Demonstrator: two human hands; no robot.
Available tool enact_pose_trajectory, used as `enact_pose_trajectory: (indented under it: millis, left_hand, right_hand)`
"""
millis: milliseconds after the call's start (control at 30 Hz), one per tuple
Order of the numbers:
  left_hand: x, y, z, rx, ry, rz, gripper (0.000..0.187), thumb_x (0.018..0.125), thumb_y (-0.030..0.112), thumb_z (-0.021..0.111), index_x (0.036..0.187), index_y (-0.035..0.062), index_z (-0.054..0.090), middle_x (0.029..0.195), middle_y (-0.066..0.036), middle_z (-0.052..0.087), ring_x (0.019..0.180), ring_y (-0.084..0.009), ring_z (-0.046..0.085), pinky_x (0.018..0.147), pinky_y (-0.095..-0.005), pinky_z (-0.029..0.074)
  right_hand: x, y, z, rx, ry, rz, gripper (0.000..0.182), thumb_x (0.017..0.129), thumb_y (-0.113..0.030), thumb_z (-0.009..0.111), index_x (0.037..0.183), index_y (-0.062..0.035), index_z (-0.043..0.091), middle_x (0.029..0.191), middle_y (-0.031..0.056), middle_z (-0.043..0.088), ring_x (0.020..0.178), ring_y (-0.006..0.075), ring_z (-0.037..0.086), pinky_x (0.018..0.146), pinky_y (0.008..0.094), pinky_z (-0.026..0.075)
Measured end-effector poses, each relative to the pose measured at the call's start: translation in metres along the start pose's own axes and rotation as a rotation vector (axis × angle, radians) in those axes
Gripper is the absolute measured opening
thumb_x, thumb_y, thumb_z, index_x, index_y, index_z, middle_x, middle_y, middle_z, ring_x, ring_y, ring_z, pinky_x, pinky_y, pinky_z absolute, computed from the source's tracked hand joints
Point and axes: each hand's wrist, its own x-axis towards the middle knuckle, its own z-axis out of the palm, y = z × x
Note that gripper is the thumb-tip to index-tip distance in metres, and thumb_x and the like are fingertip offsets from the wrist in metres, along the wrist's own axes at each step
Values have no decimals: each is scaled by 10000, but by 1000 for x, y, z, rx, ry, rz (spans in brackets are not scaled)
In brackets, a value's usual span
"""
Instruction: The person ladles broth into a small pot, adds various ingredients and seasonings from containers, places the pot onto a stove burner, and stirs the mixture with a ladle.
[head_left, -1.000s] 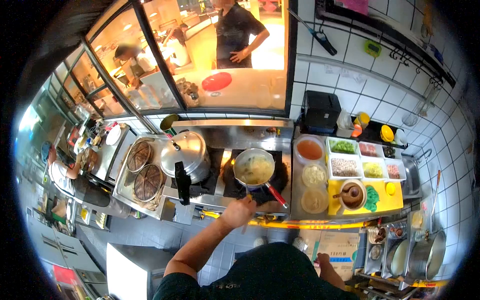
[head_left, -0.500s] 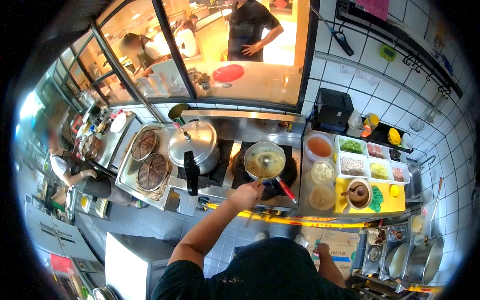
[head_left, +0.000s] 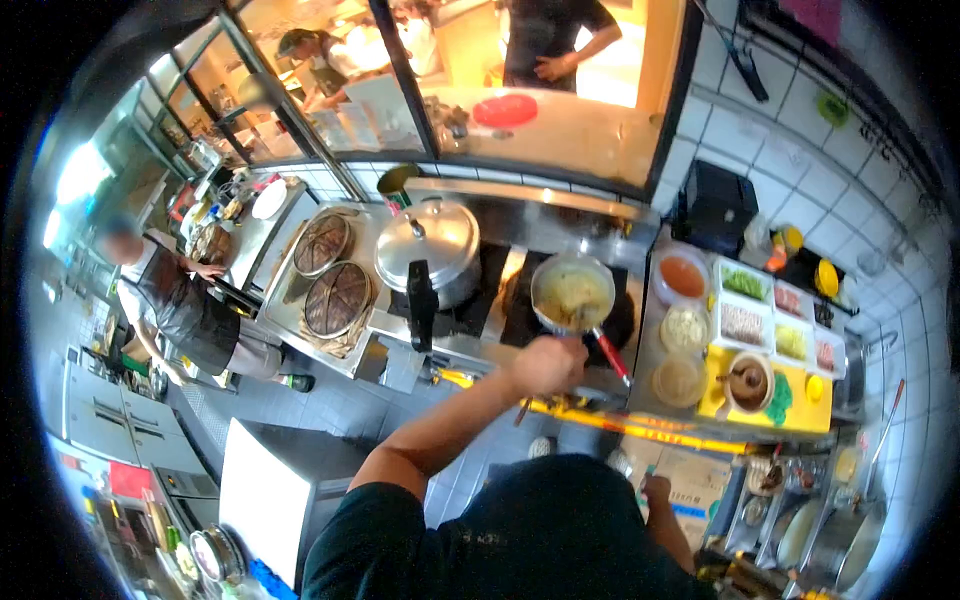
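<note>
My left hand [head_left: 550, 366] is closed around a long-handled utensil at the near side of a saucepan [head_left: 540, 313]. The utensil's brown handle end [head_left: 522, 411] sticks out below my fist; its head is in the pan and I cannot make out its shape. Pale yellowish food [head_left: 574, 293] fills the pan, which sits on the right burner. Its red handle [head_left: 612, 357] points toward the front right, with no hand on it. Low at my right side, my right hand [head_left: 657, 490] has its fingers curled; whatever may be in them is hidden.
A large lidded pressure cooker [head_left: 428, 245] stands left of the pan, beside round steamers [head_left: 338, 299]. Right of the stove are tubs [head_left: 678, 381], white trays of chopped ingredients [head_left: 742, 324] and a yellow board [head_left: 817, 411]. A co-worker [head_left: 180, 300] stands far left.
The view has shifted, so the stove appears farther right and higher. My left hand has moved rightward relative to the pan. The food looks more mixed and lumpy. The co-worker has turned more toward me.
</note>
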Motion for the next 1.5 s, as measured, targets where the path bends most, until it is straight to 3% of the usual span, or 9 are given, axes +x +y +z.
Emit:
enact_pose_trajectory:
  millis: [67, 100, 233, 300, 433, 633, 900, 1367, 1500]
  left_hand:
    - [0, -38, 52, 66, 76, -35, 178, 809, 154, 627, 935, 28, 632, 916, -164, 652, 837, -336, 672, 676, -461, 563]
    - [1, -22, 31, 93, -24, -73, 150, 807, 151, 625, 890, 25, 625, 913, -168, 648, 833, -330, 673, 664, -451, 571]
    - [-3, 1, 18, 91, 36, 37, 159, 800, 147, 656, 901, 25, 635, 880, -174, 644, 850, -328, 676, 676, -433, 571]
    - [-4, -19, 31, 62, 157, 11, 223, 805, 149, 665, 975, 6, 647, 887, -178, 642, 867, -337, 671, 694, -444, 565]
    - [-4, -3, 28, 76, -40, -169, 190, 863, 92, 628, 1005, -32, 652, 981, -223, 665, 847, -375, 673, 702, -442, 573]
    - [2, -21, 47, -8, 340, -44, 61, 835, 43, 616, 884, 22, 585, 857, -172, 604, 754, -361, 651, 663, -442, 563]
    - [-40, 26, 102, 31, 507, -231, 343, 894, 76, 645, 1231, 29, 607, 1268, -282, 580, 909, -413, 687, 720, -438, 594]
    - [-32, 63, 187, 129, 243, -497, 435, 868, 74, 661, 1298, 101, 596, 1340, -261, 536, 981, -403, 681, 713, -416, 610]
    - [12, 82, 130, 13, 541, -443, 355, 890, 25, 614, 1244, 50, 617, 1323, -247, 551, 1055, -403, 662, 820, -426, 591]
  right_hand:
    - [5, 9, 38, 51, 157, 32, 585, 776, -335, 734, 1234, -25, 542, 665, 97, 686, 616, 339, 672, 576, 487, 518]
    - [9, 12, 40, 483, 47, 273, 538, 800, -315, 711, 1219, -18, 548, 638, 106, 679, 590, 336, 671, 571, 484, 518]
    - [-3, -26, -12, 191, 47, 72, 467, 962, -466, 503, 1127, -52, 644, 753, 254, 682, 699, 410, 682, 656, 520, 524]
    - [-2, -51, -44, 461, -168, 429, 534, 963, -512, 475, 969, -40, 725, 850, 287, 687, 784, 431, 677, 741, 505, 527]
    - [5, -51, -19, 480, -165, 272, 651, 934, -600, 461, 826, -25, 747, 899, 291, 691, 878, 434, 669, 838, 487, 512]
    - [0, -58, -85, 493, -403, 379, 673, 877, -615, 506, 790, 11, 739, 908, 276, 701, 931, 428, 667, 872, 479, 505]
    - [13, 4, -55, 379, -311, 222, 607, 925, -532, 510, 904, 33, 732, 975, 290, 696, 960, 421, 672, 885, 480, 509]
    - [28, 93, -108, 563, -560, 340, 666, 939, -552, 478, 771, 43, 725, 804, 255, 698, 865, 389, 683, 874, 470, 497]
    - [44, 121, -63, 425, -434, 236, 649, 946, -544, 473, 798, 33, 730, 836, 246, 704, 869, 390, 677, 877, 468, 493]
